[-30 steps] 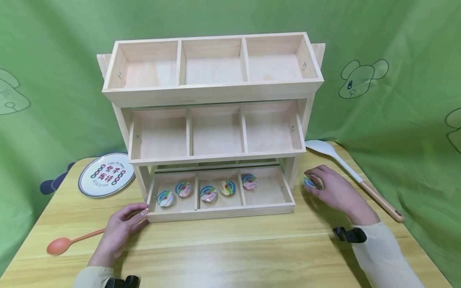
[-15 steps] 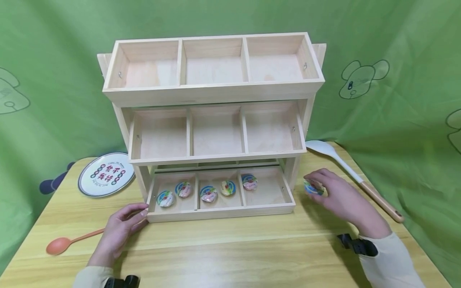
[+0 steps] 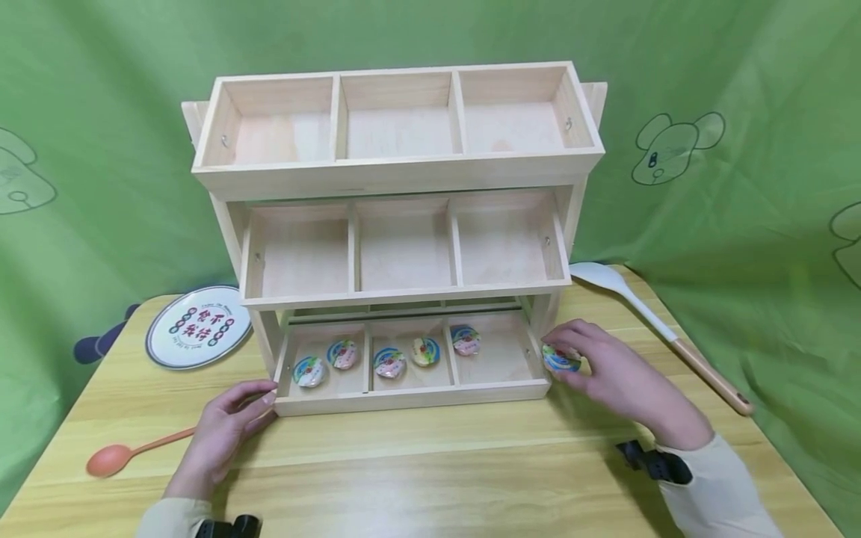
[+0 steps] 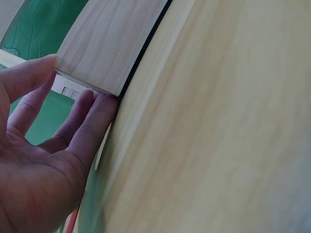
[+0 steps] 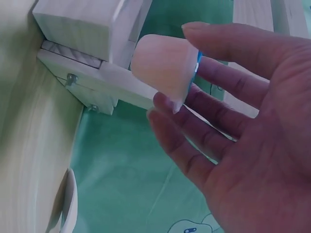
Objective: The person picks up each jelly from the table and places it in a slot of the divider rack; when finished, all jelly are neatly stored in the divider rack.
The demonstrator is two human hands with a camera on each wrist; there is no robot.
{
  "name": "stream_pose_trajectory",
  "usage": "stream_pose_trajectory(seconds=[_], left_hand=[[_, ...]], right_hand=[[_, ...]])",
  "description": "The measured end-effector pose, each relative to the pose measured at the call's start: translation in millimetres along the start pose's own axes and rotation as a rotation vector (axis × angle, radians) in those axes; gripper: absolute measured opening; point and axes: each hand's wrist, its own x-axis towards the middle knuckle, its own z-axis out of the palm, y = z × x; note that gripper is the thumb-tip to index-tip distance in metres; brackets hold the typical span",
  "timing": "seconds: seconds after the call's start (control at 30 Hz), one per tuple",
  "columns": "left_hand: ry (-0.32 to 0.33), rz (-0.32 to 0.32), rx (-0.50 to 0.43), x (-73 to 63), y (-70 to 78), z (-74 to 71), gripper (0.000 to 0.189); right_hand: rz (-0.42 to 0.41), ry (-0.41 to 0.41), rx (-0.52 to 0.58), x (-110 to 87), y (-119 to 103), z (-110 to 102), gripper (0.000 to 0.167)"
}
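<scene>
In the head view, my right hand [image 3: 622, 381] holds a small jelly cup [image 3: 560, 358] just outside the right end of the bottom wooden tray [image 3: 417, 402]. The right wrist view shows its pale peach body [image 5: 160, 63] tilted, the blue-edged lid towards my palm, thumb above and fingertips below. My left hand [image 3: 225, 426] touches the tray's left front corner with its fingertips; the left wrist view has these fingers [image 4: 95, 121] against the wooden end. Several jelly cups lie in the tray: two in the left compartment, two in the middle, one jelly cup [image 3: 466, 340] in the right.
Two more three-compartment trays, a middle tray [image 3: 403, 293] and a top tray [image 3: 397, 175], rise above on the wooden stand. A round plate [image 3: 198, 327] and an orange spoon [image 3: 110, 459] lie at left. At right lies a white ladle-like utensil with a wooden handle [image 3: 713, 375].
My right hand first shifts slightly right, then moves left with the jelly cup to the bottom tray's right end. My left hand stays at the tray's corner.
</scene>
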Motion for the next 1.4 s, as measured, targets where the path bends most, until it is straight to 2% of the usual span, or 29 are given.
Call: stream_pose_trajectory(seconds=[0.3, 0.8, 1.13, 1.4], left_hand=[[0.001, 0.001, -0.001, -0.1, 0.3, -0.1, 0.023], [-0.011, 0.008, 0.010, 1.0, -0.6, -0.4, 0.025], [-0.014, 0.002, 0.017, 0.8, 0.1, -1.7, 0.024], [-0.015, 0.002, 0.024, 1.3, 0.1, -2.1, 0.026]], right_hand=[[-0.038, 0.016, 0.000, 10.6, -6, 12, 0.045], [-0.030, -0.042, 0.019, 32.8, -12, 30, 0.044], [-0.054, -0.067, -0.045, 50.3, -14, 43, 0.042], [-0.092, -0.055, -0.094, 61.4, -7, 54, 0.038]])
